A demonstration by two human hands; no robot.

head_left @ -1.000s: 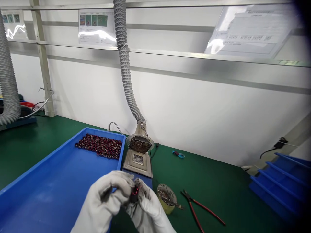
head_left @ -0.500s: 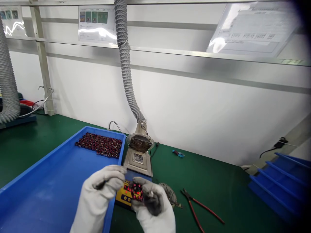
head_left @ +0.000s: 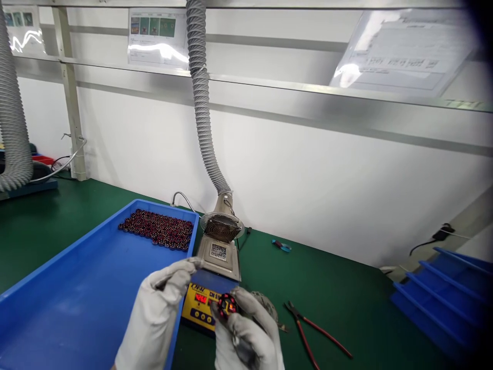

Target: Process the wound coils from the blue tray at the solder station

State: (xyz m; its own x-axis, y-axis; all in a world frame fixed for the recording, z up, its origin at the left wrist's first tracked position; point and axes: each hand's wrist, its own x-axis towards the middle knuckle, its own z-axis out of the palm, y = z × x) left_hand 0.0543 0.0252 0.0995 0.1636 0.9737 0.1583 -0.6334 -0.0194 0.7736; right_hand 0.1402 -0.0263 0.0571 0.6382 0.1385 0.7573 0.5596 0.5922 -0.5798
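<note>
Left hand [head_left: 165,293] at seven o'clock, pinched, contents unclear, apart from the right hand [head_left: 254,324]. White wall [head_left: 277,159] at twelve, green counter [head_left: 323,282] below, blue tray [head_left: 73,303] at eight, yellow panel [head_left: 188,307] at seven reading "CM", "426"; at six, the right hand clamps a red-black ring [head_left: 226,305].

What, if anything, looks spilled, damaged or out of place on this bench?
I see nothing spilled or damaged. The one mild oddity: the white-gloved right hand, holding a dark round part, has a dark grey patch, perhaps soiling. The small dark-red round parts sit grouped at the far end of the blue plastic tray.
</note>
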